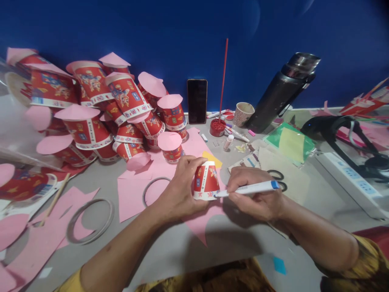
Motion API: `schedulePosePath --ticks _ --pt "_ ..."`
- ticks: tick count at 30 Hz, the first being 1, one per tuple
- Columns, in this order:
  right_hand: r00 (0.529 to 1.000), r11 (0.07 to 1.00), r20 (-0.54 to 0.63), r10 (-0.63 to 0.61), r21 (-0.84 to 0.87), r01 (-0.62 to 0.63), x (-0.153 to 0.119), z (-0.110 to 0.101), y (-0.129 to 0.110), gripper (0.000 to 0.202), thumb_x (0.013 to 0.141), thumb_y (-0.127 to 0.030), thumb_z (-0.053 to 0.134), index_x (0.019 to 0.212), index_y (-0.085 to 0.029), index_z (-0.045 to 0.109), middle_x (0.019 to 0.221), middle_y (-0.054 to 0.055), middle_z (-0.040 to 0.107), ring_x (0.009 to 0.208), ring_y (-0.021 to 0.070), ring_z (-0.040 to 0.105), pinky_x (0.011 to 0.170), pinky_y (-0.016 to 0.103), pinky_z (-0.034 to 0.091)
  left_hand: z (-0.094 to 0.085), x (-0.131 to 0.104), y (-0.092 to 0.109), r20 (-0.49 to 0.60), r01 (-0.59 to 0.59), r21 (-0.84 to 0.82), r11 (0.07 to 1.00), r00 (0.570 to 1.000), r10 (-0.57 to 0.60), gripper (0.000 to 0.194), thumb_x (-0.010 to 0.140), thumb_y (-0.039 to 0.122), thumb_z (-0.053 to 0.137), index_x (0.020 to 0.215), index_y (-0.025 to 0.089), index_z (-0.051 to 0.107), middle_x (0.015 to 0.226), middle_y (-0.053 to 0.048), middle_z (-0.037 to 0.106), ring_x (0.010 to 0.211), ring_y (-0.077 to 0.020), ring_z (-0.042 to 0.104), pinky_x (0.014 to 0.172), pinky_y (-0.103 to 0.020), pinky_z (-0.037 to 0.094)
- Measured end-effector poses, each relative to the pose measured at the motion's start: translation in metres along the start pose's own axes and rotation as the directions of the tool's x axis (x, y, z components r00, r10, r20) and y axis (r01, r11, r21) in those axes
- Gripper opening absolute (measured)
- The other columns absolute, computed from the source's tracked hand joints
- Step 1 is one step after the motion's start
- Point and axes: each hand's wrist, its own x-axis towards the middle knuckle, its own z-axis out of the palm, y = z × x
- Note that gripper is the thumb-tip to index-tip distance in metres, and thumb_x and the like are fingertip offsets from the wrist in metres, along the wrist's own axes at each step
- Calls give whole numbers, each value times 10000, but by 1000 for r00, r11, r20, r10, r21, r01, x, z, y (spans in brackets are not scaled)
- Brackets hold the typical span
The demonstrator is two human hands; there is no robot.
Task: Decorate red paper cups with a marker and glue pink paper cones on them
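Note:
Fingers of my left hand [179, 188] wrap round a red paper cup [206, 178], turned rim down, with a white flowered band along its lower edge. My right hand [258, 192] grips a white marker [252, 188] with a blue end. The marker's tip meets the cup's white band at its lower right. Beneath and around the cup lie pink paper sheets [133, 194], with a yellow paper piece [212, 158] just behind it. Black-handled scissors [276, 175] are partly hidden behind my right hand.
Several red cups topped with pink paper [89, 125] are piled at the left. A tape ring [90, 221] lies in front of them. Behind stand a phone [197, 101], a small red pot [217, 128] and a black thermos [278, 95]. A power strip [352, 182] lies at the right.

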Motion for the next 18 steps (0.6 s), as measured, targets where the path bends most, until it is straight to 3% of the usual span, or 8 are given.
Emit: schedulePosePath --ticks 18 --pt "1000 1000 -3 -24 0 24 0 3 0 102 890 -131 652 842 -221 643 691 10 706 591 135 621 586 269 469 0 0 4 -45 -6 53 999 999 8 711 719 311 790 1351 223 476 1239 -121 498 1224 -350 545 1071 -568 508"
